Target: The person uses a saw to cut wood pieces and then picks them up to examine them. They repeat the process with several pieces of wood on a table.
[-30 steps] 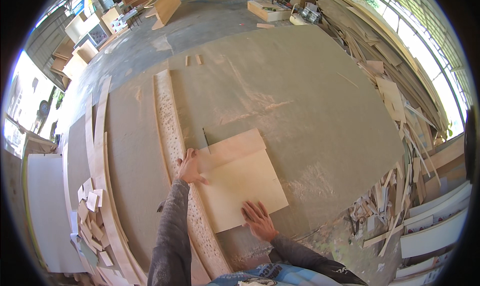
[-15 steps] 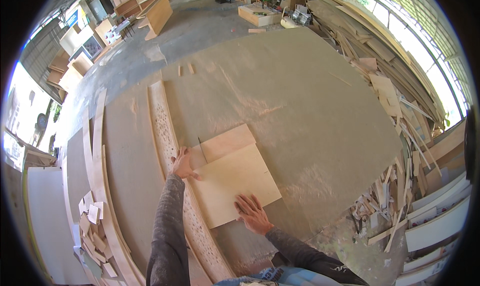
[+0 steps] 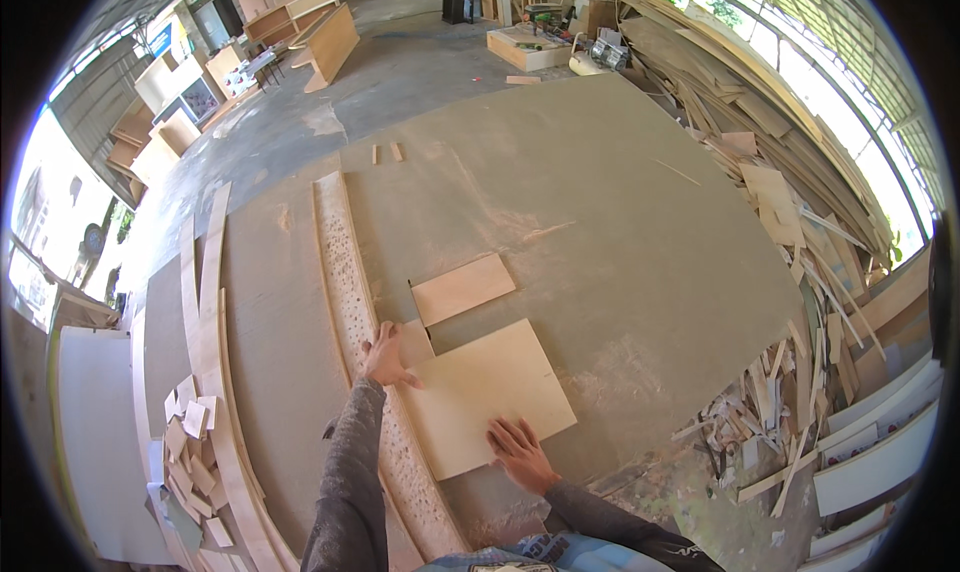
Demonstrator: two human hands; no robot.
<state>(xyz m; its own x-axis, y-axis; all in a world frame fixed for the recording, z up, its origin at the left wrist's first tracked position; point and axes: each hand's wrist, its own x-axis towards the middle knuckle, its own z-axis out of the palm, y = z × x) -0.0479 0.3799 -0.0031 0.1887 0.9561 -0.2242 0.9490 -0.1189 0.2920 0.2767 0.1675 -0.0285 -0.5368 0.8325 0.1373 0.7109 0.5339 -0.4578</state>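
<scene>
A pale rectangular plywood board (image 3: pixel 485 397) lies flat on the big work panel, against a long speckled strip (image 3: pixel 352 262). My right hand (image 3: pixel 522 457) rests flat on its near edge, fingers stretched out. At its left corner, my left hand (image 3: pixel 382 354) has its fingers apart, the thumb on the board and the other fingers by the strip. A small thin wood piece (image 3: pixel 414 342) shows partly beside the left fingers, its lower part hidden. Farther off, a pinkish wood rectangle (image 3: pixel 464 289) lies apart from the board, with a thin dark line at its left end.
Two small wood sticks (image 3: pixel 387 153) lie near the panel's (image 3: pixel 640 222) far edge. Long curved strips (image 3: pixel 212 322) and a heap of offcuts (image 3: pixel 195 462) are on the left. Scrap wood (image 3: pixel 765 402) and stacked boards (image 3: pixel 740 82) line the right side.
The pale board has slid toward me under my hands, away from the pinkish rectangle, and a gap now shows between them. The whole view has shifted slightly.
</scene>
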